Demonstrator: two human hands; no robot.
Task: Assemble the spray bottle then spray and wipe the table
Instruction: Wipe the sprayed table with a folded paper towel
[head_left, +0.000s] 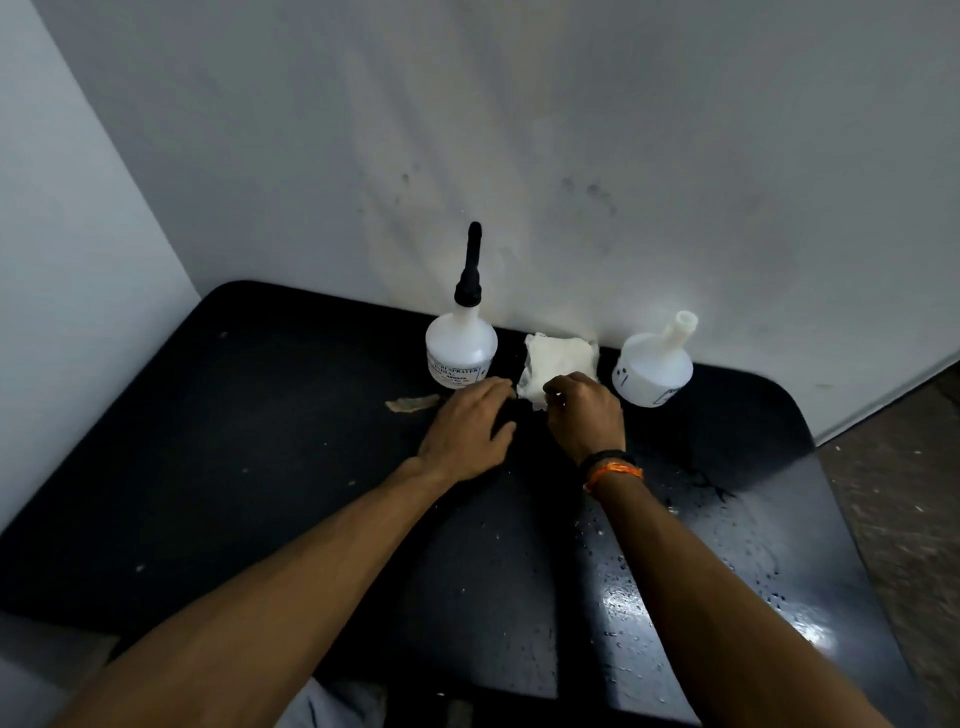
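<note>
Head view, one moment. Black surface (260, 467) pushed into a corner of white walls. Three items stand in a row along the back edge, likely parked there to keep the working area free.

Left: a white bottle (460, 348) with a black sprayer top (470, 270) fitted, upright, printed label facing forward. It appears assembled, so the assembly step is judged complete for this one. Right: a second white bottle (652, 366), neck open, no top on it, leaning slightly or distorted by the wide lens; cannot tell which. Between the two, a folded white cloth (561, 366) lies on the surface against the wall.

Hands: the right hand (584, 410) is curled with fingertips pinching the near edge of the cloth, closed on it. The left hand (467, 426) lies beside it, palm down, fingers loosely spread and reaching toward the same edge; it grips nothing, and whether it touches the cloth cannot be told. Both wrists sit close together, well short of either bottle.

Droplets (727, 525) bead on the right side of the surface, catching the light. Judgement: spraying has been done there, and the cloth is being taken up for the wipe. A small pale scrap (413, 402) lies just left of the left hand.

Risk noted: pulling the cloth could nudge the open bottle beside it.
</note>
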